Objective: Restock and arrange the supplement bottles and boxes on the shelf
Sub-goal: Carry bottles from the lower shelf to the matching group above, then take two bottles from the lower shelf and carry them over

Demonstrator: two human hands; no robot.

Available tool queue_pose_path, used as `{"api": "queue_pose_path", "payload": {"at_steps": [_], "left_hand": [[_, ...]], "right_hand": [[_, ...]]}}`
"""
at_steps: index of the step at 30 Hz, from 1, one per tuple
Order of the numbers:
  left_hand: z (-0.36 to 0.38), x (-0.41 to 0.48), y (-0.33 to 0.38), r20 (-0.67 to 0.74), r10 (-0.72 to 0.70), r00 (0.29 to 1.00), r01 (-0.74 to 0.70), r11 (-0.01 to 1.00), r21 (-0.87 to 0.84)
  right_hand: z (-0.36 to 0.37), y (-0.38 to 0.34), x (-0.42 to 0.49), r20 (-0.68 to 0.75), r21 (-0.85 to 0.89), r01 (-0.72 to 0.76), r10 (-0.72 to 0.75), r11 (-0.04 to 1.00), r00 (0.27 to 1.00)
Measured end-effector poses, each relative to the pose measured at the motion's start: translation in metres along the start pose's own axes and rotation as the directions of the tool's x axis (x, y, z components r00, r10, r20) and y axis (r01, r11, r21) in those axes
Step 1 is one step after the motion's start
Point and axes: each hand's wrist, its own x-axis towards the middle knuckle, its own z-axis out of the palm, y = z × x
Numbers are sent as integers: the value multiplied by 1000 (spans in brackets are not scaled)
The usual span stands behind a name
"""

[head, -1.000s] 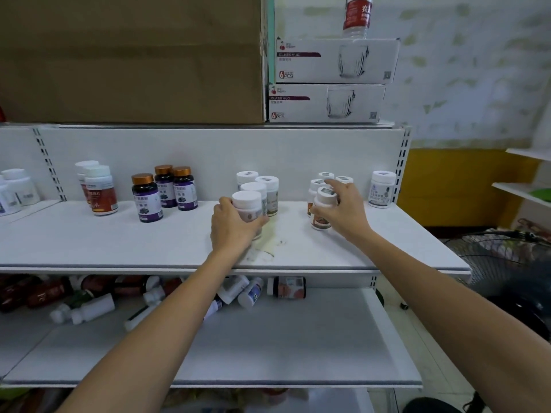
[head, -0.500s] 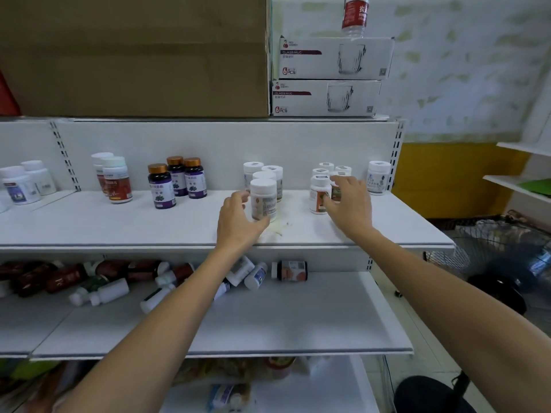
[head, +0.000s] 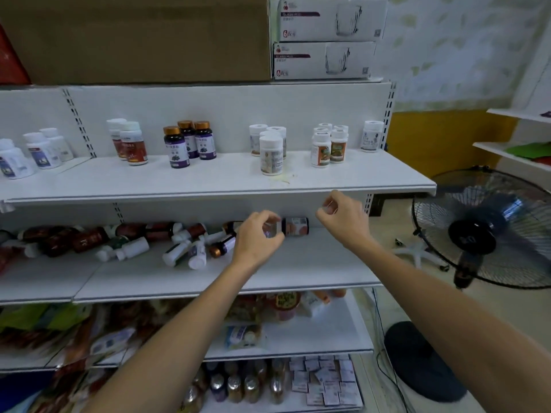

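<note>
My left hand (head: 256, 236) is down at the middle shelf (head: 313, 263), fingers curled around a small pale bottle (head: 270, 230) that lies there, blurred. A dark bottle with an orange label (head: 295, 226) lies just right of it. My right hand (head: 343, 223) hovers below the upper shelf's front edge (head: 208, 193), loosely curled and holding nothing. On the upper shelf stand a white-capped bottle (head: 270, 155) in front of its group and several orange-labelled bottles (head: 321, 150). Several bottles (head: 179, 244) lie jumbled at the left of the middle shelf.
Purple bottles (head: 186, 146), red-labelled bottles (head: 131, 143) and blue-labelled white bottles (head: 38, 152) stand further left on the upper shelf. A cardboard box (head: 134, 37) and glass-mug boxes (head: 325, 59) sit on top. A floor fan (head: 483, 231) stands to the right. The shelves below hold packets and jars.
Both hands let go of the bottles on the upper shelf and dropped to the middle shelf. My left hand has curled around a lying bottle. The view has tilted downward.
</note>
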Motion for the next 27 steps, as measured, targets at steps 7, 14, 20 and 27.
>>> {"api": "queue_pose_path", "payload": {"at_steps": [7,14,20,27], "left_hand": [[1,-31,-45,108,-152,983,150,988,19],[13,-23,-97,128,-250,960,242,968,72],[41,12,-145,90,-302,949,291,949,120],[78,61,-202,113,-270,956,216,911,352]], "right_hand": [[44,17,-21,122,30,-79,75,996,990],[98,41,-2,237,47,-119,104,992,966],[150,81,38,354,35,-148,126,988,927],[200,116,91,381,-78,8,22,997,924]]}}
